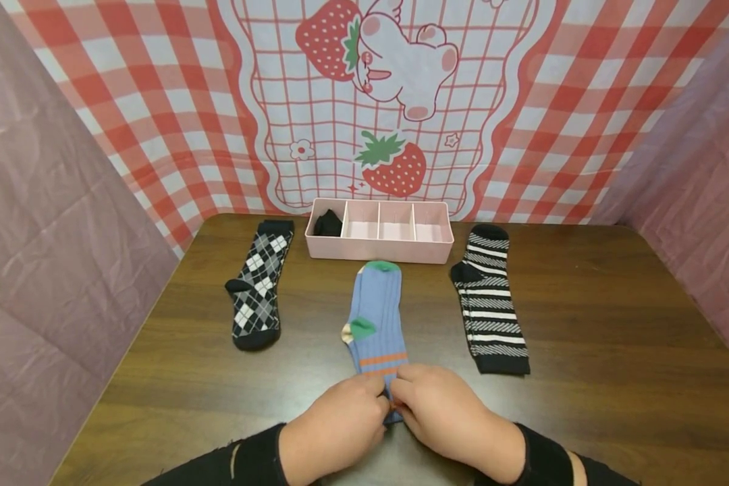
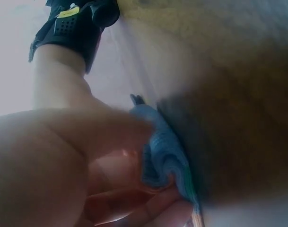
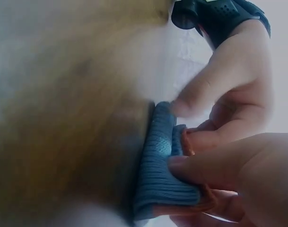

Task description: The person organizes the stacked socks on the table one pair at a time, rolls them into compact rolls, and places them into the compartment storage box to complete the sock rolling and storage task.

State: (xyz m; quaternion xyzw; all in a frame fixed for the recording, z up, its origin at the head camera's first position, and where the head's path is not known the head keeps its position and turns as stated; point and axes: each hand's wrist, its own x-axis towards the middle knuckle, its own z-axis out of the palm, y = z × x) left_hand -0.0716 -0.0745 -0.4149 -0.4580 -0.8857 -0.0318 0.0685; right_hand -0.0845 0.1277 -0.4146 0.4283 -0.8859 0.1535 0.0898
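A pair of blue socks point(image 1: 381, 304) with green heel and toe patches and orange stripes lies on the table, toes toward the back. At its near end the left hand point(image 1: 340, 422) and right hand point(image 1: 449, 415) meet, both pinching the cuff. In the right wrist view the ribbed blue cuff point(image 3: 165, 184) is doubled over, with the right thumb point(image 3: 205, 165) on it. The left wrist view shows the folded blue fabric point(image 2: 165, 146) between the fingers; some fingers are blurred or hidden.
Behind the socks stands a pink divided box point(image 1: 379, 251), a black bundle point(image 1: 328, 224) in its leftmost compartment. An argyle sock point(image 1: 260, 283) lies to the left, a black-and-white striped sock point(image 1: 492, 304) to the right. A checked cloth point(image 1: 176, 101) hangs behind the wooden table point(image 1: 595, 324).
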